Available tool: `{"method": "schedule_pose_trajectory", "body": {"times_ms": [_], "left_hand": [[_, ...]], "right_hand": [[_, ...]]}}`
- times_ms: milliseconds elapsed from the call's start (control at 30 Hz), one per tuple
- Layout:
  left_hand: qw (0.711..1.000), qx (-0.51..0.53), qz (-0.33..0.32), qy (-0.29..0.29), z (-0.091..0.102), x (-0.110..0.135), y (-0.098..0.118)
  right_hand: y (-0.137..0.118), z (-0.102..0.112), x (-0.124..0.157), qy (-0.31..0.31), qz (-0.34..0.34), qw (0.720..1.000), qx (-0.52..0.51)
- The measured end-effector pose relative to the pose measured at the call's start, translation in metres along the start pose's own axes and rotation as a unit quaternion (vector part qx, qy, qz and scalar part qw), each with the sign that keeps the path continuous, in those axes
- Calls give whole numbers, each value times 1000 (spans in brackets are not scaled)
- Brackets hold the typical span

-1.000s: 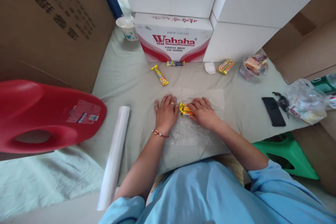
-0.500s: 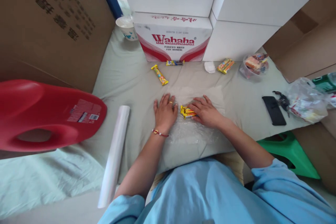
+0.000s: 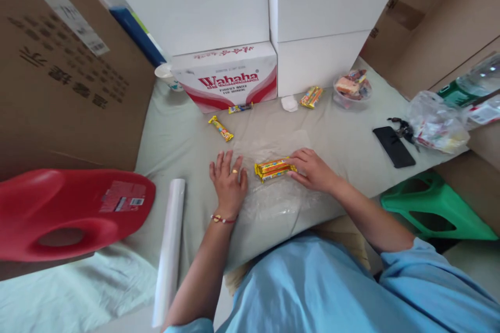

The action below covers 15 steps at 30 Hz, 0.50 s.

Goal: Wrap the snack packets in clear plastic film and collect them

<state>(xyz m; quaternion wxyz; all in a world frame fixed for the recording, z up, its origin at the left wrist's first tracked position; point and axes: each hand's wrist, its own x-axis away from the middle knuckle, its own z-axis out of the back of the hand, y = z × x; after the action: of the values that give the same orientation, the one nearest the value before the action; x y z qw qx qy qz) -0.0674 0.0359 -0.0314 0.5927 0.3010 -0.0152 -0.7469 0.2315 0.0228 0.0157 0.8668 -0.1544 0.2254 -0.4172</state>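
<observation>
A yellow snack bar pack (image 3: pixel 271 168) lies on a sheet of clear plastic wrap (image 3: pixel 281 192) spread over the pale green cloth. My right hand (image 3: pixel 312 169) rests on the right end of the pack, fingers curled on it. My left hand (image 3: pixel 227 182) lies flat on the left edge of the wrap, fingers spread, a short gap from the pack. A ring and a red bracelet show on that hand.
A white roll of wrap (image 3: pixel 169 250) lies to the left, beside a red plastic stool (image 3: pixel 74 210). More yellow snack bars (image 3: pixel 221 128) (image 3: pixel 311 97) lie near the Wahaha box (image 3: pixel 226 80). A phone (image 3: pixel 394 146), keys, plastic bags and a green stool (image 3: pixel 433 208) are on the right.
The view has swung and tilted. My right hand has slid toward the pack's right end, so most of the pack shows. The left hand stays flat on the wrap.
</observation>
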Motion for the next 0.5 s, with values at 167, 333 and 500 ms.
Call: {"method": "schedule_pose_trajectory", "body": {"times_ms": [167,333,500], "left_hand": [[979,93,-122,-132,21,26,-20],[962,130,-75,-228,36,41,-46],[939,141,-101,-297,47,28,-52]], "right_hand": [[-2,2,74,-40,30,994,-100],[1,-27,103,-34,2,997,-74],[12,-14,68,-11,1,990,-138]]}}
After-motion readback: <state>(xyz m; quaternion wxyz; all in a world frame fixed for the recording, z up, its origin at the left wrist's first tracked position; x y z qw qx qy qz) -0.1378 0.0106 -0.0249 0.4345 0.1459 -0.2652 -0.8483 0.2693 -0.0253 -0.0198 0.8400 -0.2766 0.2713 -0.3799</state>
